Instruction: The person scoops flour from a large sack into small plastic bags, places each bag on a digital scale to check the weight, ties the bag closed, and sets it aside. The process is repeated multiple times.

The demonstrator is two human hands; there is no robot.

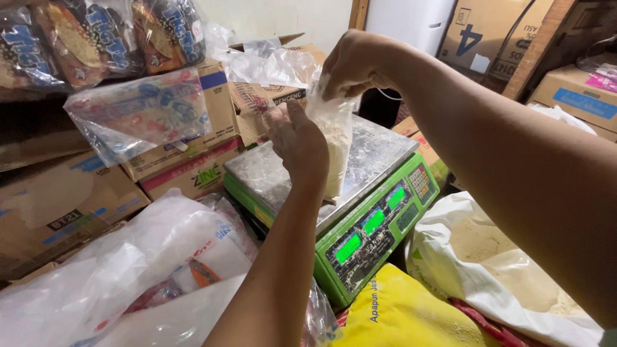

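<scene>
Both hands clamp a small clear plastic bag of pale powder (pixel 335 144) over a green scale's steel pan (pixel 379 151): right hand (pixel 353 64) pinching its top, left hand (pixel 299 144) gripping its side.

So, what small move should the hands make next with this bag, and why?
Probably close the bag's mouth. The right hand pinches the top of the small clear bag of pale powder, the left hand steadies its side, and it hangs over the scale's metal pan.
</scene>
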